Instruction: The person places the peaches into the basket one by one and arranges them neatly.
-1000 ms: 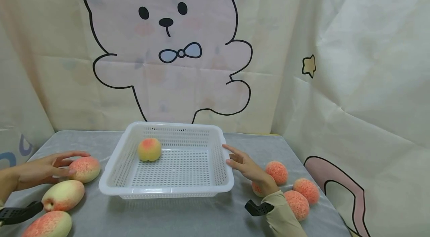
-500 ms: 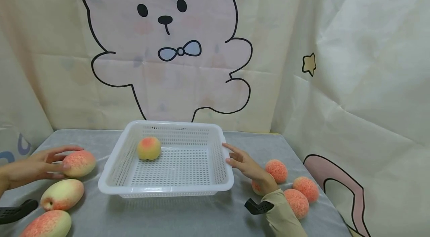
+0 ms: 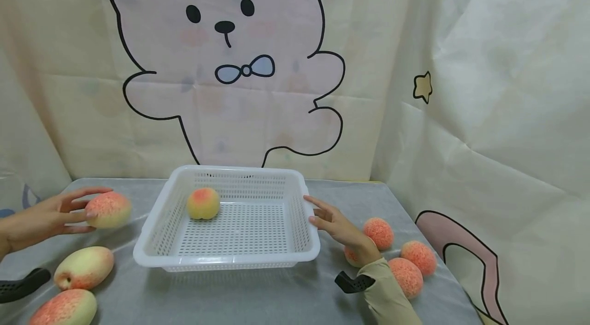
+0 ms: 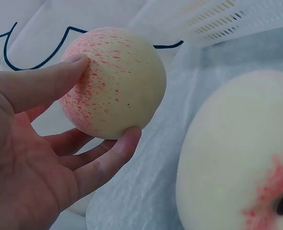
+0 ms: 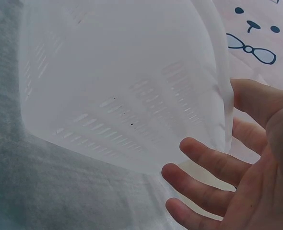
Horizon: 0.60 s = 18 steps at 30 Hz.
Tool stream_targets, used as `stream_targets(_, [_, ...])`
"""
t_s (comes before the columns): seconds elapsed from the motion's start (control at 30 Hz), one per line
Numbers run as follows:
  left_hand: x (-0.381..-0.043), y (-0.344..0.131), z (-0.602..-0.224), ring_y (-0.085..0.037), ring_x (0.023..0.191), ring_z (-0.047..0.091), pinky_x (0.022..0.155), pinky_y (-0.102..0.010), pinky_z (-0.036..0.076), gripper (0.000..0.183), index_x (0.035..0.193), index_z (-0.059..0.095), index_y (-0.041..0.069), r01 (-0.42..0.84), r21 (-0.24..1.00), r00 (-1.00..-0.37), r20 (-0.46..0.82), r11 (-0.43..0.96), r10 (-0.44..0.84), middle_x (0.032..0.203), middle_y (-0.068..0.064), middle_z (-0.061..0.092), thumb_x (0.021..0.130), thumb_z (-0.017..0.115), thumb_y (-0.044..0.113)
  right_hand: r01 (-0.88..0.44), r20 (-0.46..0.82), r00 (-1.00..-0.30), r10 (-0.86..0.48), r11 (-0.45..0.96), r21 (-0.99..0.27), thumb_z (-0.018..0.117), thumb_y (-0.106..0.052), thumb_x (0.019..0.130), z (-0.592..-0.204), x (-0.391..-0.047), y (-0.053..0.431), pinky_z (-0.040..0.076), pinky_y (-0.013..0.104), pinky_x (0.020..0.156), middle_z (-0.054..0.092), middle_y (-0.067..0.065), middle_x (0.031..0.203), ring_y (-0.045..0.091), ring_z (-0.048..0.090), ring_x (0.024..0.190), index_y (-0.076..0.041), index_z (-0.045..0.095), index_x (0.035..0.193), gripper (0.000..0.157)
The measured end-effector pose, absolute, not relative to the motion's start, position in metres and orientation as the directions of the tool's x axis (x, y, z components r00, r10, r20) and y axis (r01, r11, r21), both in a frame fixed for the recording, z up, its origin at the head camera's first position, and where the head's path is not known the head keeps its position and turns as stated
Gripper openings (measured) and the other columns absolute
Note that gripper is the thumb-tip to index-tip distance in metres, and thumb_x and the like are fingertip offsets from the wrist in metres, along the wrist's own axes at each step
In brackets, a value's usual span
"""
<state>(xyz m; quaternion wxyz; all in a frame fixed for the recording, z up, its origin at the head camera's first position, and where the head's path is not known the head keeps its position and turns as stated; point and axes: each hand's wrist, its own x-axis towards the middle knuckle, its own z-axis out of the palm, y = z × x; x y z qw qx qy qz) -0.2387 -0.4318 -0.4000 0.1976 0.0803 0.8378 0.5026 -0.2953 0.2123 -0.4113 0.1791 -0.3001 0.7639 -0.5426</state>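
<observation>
My left hand (image 3: 46, 220) grips a pale yellow peach with red speckles (image 3: 109, 210), thumb on one side and fingers on the other. In the left wrist view this peach (image 4: 117, 84) hangs above the cloth in the left hand (image 4: 41, 158). Two similar oval peaches lie in front of it, a middle one (image 3: 84, 267) and a nearer one (image 3: 64, 308). A white plastic basket (image 3: 230, 262) holds one yellow-orange peach (image 3: 203, 203) at its left. My right hand (image 3: 336, 222) pinches the basket's right rim; in the right wrist view its other fingers (image 5: 199, 189) spread below the rim.
Several round coral-pink fruits (image 3: 405, 278) lie right of the basket, one partly hidden by the right wrist. A grey cloth (image 3: 221, 297) covers the table. Behind hangs a curtain (image 3: 369, 59) with a cartoon bear. Black straps (image 3: 352, 282) sit at both wrists.
The left hand has lifted the peach off the cloth, up and slightly left, away from the two other oval peaches. The right hand and the basket stay in place.
</observation>
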Motion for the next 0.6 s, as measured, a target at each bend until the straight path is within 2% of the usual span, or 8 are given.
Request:
stream_targets(0.03, [-0.24,-0.432,-0.399,0.016,0.104,0.054,0.09,-0.039,0.059,0.057,0.15,0.026,0.05,-0.061,0.879,-0.91,-0.243,0.472,0.336,0.119,0.043,0.042,0.107,0.048,0.019,-0.265,0.053,-0.754,-0.654,0.229,-0.937,0.052,-0.024,0.107,-0.411,-0.296,0.212,0.048,0.052,0.108,0.044,0.022,0.156,0.035,0.054,0.134,-0.015,0.022,0.163,0.064])
stream_targets(0.07, [-0.24,-0.43,-0.397,0.015,0.105,0.055,0.09,-0.042,0.059,0.057,0.151,0.026,0.048,-0.045,0.878,-0.912,-0.231,0.476,0.34,0.119,0.042,0.042,0.107,0.048,0.019,-0.266,0.054,-0.752,-0.657,0.227,-0.937,0.052,-0.024,0.107,-0.411,-0.296,0.213,0.049,0.05,0.108,0.044,0.022,0.156,0.033,0.055,0.134,-0.015,0.022,0.163,0.064])
stream_targets(0.17, [-0.24,-0.425,-0.391,0.01,0.105,0.059,0.089,-0.04,0.059,0.054,0.15,0.027,0.046,-0.021,0.874,-0.921,-0.206,0.485,0.332,0.119,0.042,0.046,0.107,0.048,0.019,-0.267,0.057,-0.746,-0.663,0.22,-0.938,0.052,-0.023,0.107,-0.412,-0.297,0.213,0.051,0.044,0.106,0.044,0.023,0.156,0.028,0.057,0.132,-0.015,0.021,0.163,0.064])
stream_targets(0.23, [-0.24,-0.421,-0.387,0.011,0.106,0.058,0.088,-0.038,0.059,0.054,0.15,0.027,0.044,0.004,0.868,-0.927,-0.183,0.496,0.328,0.12,0.041,0.047,0.107,0.048,0.02,-0.267,0.062,-0.742,-0.668,0.21,-0.94,0.051,-0.021,0.107,-0.413,-0.298,0.214,0.052,0.038,0.104,0.043,0.025,0.156,0.028,0.057,0.132,-0.014,0.021,0.163,0.064])
stream_targets(0.43, [-0.242,-0.405,-0.377,0.016,0.105,0.053,0.092,-0.051,0.058,0.056,0.154,0.025,0.037,0.057,0.854,-0.942,-0.126,0.518,0.312,0.121,0.043,0.042,0.106,0.051,0.025,-0.274,0.083,-0.729,-0.679,0.178,-0.945,0.05,-0.017,0.107,-0.414,-0.299,0.215,0.053,0.029,0.099,0.042,0.033,0.152,0.027,0.06,0.128,-0.008,0.019,0.162,0.064])
stream_targets(0.5, [-0.244,-0.4,-0.373,0.013,0.106,0.056,0.092,-0.051,0.058,0.058,0.156,0.024,0.031,0.063,0.852,-0.942,-0.121,0.52,0.312,0.123,0.037,0.044,0.106,0.051,0.025,-0.274,0.086,-0.727,-0.681,0.174,-0.946,0.051,-0.018,0.107,-0.413,-0.299,0.214,0.053,0.028,0.098,0.042,0.034,0.152,0.025,0.061,0.126,-0.008,0.019,0.162,0.064])
stream_targets(0.6, [-0.245,-0.392,-0.366,0.007,0.108,0.06,0.092,-0.045,0.059,0.06,0.157,0.023,0.026,0.06,0.852,-0.942,-0.123,0.52,0.312,0.129,0.026,0.046,0.105,0.053,0.025,-0.27,0.085,-0.726,-0.682,0.169,-0.948,0.052,-0.02,0.107,-0.412,-0.298,0.214,0.053,0.028,0.098,0.043,0.033,0.152,0.022,0.061,0.126,-0.007,0.019,0.162,0.065])
